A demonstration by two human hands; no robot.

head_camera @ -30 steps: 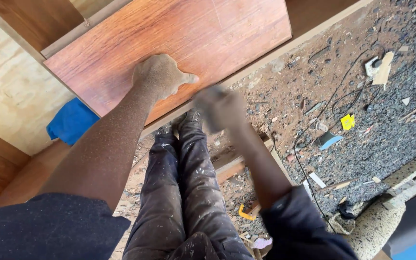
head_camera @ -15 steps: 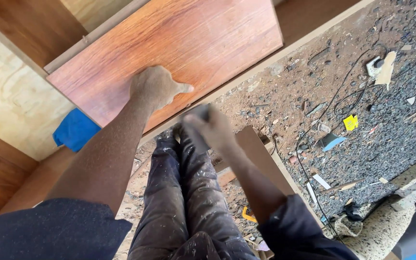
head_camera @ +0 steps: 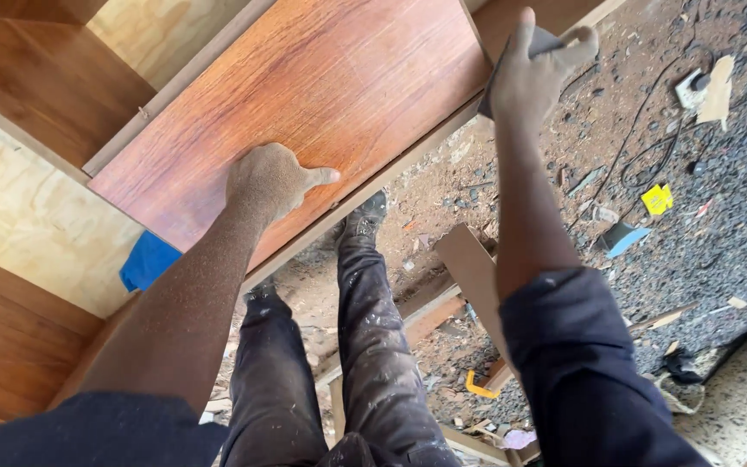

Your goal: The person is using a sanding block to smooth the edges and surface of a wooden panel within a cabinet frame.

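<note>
Bright, even daylight is falling over everything I am looking at, with no hard glare anywhere. The reddish wood panel is taking a soft sheen, and my left hand is casting only a faint shadow on it. My right hand is showing slight motion blur at the fingers. The debris-strewn floor is staying sharp, while the lines are bending a little toward the edges.

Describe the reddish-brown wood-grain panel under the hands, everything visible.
The reddish-brown wood-grain panel is a flat rectangular board with a glossy laminate-looking face and a pale edge strip along its near side. It lies slanted across the frame. The dusty left hand presses flat on it; the right hand holds a dark object at its far corner.
</note>
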